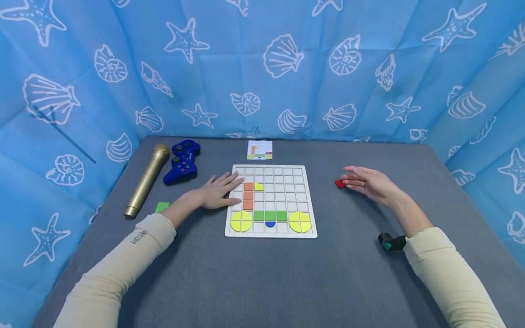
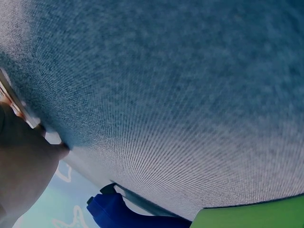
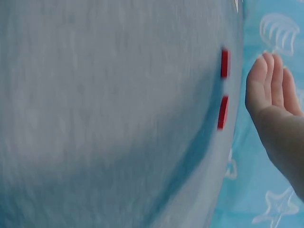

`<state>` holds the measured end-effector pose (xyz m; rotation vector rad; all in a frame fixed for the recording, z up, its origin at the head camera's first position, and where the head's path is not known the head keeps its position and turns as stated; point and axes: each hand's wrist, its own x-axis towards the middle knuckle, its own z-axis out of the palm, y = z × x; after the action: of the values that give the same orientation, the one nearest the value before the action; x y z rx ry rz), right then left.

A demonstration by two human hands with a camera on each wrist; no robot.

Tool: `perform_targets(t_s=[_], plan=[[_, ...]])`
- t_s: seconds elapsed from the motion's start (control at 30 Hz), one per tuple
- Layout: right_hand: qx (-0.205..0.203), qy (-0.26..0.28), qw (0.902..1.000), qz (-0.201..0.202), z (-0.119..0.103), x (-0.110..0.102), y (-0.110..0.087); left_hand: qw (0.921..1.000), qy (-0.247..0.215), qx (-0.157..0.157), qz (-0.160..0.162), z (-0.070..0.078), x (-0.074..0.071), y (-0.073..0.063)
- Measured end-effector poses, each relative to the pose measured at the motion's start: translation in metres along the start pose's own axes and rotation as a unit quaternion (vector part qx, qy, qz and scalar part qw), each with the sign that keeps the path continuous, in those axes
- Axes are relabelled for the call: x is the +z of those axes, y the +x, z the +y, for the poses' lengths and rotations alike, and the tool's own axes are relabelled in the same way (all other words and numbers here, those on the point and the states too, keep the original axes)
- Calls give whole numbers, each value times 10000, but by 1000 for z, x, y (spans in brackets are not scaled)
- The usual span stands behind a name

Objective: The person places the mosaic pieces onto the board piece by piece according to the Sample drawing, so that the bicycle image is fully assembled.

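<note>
A white grid board [image 1: 280, 187] lies mid-table. On it are orange squares [image 1: 248, 195] in a column, a yellow quarter piece [image 1: 259, 187] beside them, green squares [image 1: 270, 216] in a row, a blue half-round piece [image 1: 270, 224] and two yellow discs [image 1: 241, 221] made of quarter pieces. My left hand [image 1: 217, 191] rests with spread fingers on the board's left edge. To the right, my right hand [image 1: 369, 183] hovers beside a red tile [image 1: 339, 183], its fingers nearly straight and holding nothing. Two red tiles [image 3: 223, 112] show on the table in the right wrist view.
A small printed card [image 1: 259, 149] lies behind the board. At the left are a gold microphone [image 1: 146, 181], a blue game controller [image 1: 183, 161] and a green piece [image 1: 162, 207] partly behind my left forearm. A blue shell-print curtain [image 1: 262, 68] hangs around the table.
</note>
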<state>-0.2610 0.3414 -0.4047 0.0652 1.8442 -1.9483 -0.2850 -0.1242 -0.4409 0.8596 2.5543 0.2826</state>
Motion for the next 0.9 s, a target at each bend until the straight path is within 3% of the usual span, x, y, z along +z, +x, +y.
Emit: perform_targets(t_s=[0.13, 0.27, 0.43, 0.67, 0.9], plan=[[-13, 177, 9987, 473, 0, -16, -2, 10000, -5, 3, 10, 0, 0, 0], [-40, -132, 9940, 1086, 2, -27, 0, 10000, -9, -14, 15, 0, 1, 1], [-450, -883, 9824, 1582, 11, -37, 7, 10000, -3, -14, 19, 0, 2, 2], [-505, -2153, 9638, 1488, 17, -41, 14, 10000, -8, 29, 29, -1, 3, 3], [-568, -3599, 9237, 1189, 14, -38, 20, 10000, 21, -10, 20, 0, 2, 3]])
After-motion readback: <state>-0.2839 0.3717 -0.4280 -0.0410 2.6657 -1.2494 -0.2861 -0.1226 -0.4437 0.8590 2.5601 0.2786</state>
